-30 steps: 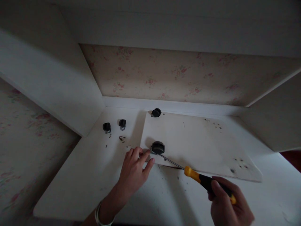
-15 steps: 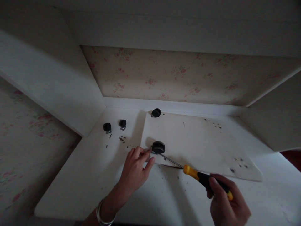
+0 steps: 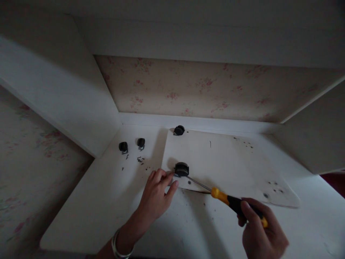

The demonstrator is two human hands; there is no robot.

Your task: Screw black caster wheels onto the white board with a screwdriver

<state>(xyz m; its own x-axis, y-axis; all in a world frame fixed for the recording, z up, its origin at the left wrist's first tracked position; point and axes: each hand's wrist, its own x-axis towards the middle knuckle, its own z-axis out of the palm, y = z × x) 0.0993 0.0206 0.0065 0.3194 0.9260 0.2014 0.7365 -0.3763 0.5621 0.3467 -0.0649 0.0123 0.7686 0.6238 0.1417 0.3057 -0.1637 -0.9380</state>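
My right hand (image 3: 262, 226) is wrapped round the yellow and black handle of a screwdriver (image 3: 221, 195). Its shaft slants up to the left, and the tip meets the base of a black caster wheel (image 3: 181, 169) on a white board (image 3: 221, 162). My left hand (image 3: 157, 190) rests at the board's near left corner, fingers stretched out, with the fingertips against the caster's left side. A second caster (image 3: 179, 130) stands at the board's far left corner. Clusters of screw holes mark the board's right end.
Two loose casters (image 3: 123, 147) (image 3: 141, 142) lie on the white desktop (image 3: 88, 201) at the left, with several small screws (image 3: 140, 159) near them. White panels (image 3: 67, 82) frame the desk at the sides and overhead. Floral wallpaper (image 3: 172, 86) covers the wall behind.
The screwdriver and my right hand have shifted very slightly right. My left hand stays at the caster, and the view has tilted a little.
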